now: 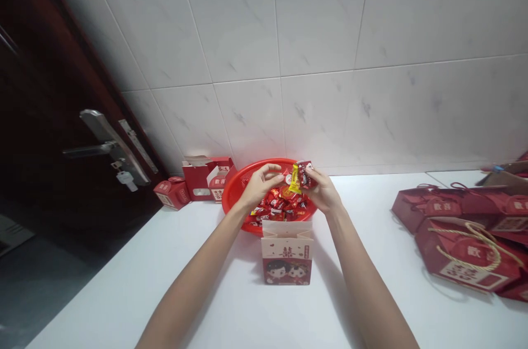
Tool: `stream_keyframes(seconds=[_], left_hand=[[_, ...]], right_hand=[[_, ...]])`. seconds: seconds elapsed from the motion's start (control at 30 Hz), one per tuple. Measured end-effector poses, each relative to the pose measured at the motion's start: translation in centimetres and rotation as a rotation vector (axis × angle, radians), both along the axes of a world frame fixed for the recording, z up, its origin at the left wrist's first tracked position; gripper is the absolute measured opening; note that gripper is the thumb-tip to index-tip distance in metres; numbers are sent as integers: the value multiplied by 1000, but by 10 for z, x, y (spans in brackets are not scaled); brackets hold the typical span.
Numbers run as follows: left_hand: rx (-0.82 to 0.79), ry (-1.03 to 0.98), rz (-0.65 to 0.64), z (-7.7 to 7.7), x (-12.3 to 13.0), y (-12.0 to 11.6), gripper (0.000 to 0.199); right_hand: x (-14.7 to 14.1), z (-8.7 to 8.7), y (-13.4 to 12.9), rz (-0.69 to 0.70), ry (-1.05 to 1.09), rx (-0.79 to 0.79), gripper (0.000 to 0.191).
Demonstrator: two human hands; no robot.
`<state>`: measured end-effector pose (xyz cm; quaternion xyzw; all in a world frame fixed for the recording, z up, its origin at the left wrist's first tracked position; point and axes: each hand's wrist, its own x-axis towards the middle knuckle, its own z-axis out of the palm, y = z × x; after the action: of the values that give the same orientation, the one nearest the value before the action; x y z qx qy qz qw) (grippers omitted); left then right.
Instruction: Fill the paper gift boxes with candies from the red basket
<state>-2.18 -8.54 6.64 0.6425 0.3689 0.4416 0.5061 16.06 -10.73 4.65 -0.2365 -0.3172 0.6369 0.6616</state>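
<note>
The right hand (324, 190) pinches wrapped sweets (306, 170), yellow and dark red, by the edge between thumb and fingers, so most of the wrapping shows above the basket (231, 190). The left hand (263, 185) hovers over the heap (277, 207) inside, thumb and fingers parted; it looks empty, though its curl hides the palm. A box (287, 267) stands upright on the basket's near side, top raised, keeping both within easy reach. On the white table (144, 283), small boxes (172, 193) sit at left and tied boxes (451, 252) crowd the right; behind are a tiled wall (322, 112) and a dark door (37, 90) with keys (126, 179)
</note>
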Motion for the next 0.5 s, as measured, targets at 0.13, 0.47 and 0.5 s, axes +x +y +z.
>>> stream_keyframes(seconds=[0.13, 0.47, 0.5], left_hand=[[183, 70, 83, 15, -18, -44, 38], [252, 522, 44, -10, -29, -115, 37], [235, 492, 61, -15, -26, -113, 37]], right_hand=[[8, 18, -14, -14, -70, 70, 24], [16, 48, -58, 216, -394, 329, 26], [15, 49, -61, 248, -453, 354, 24]])
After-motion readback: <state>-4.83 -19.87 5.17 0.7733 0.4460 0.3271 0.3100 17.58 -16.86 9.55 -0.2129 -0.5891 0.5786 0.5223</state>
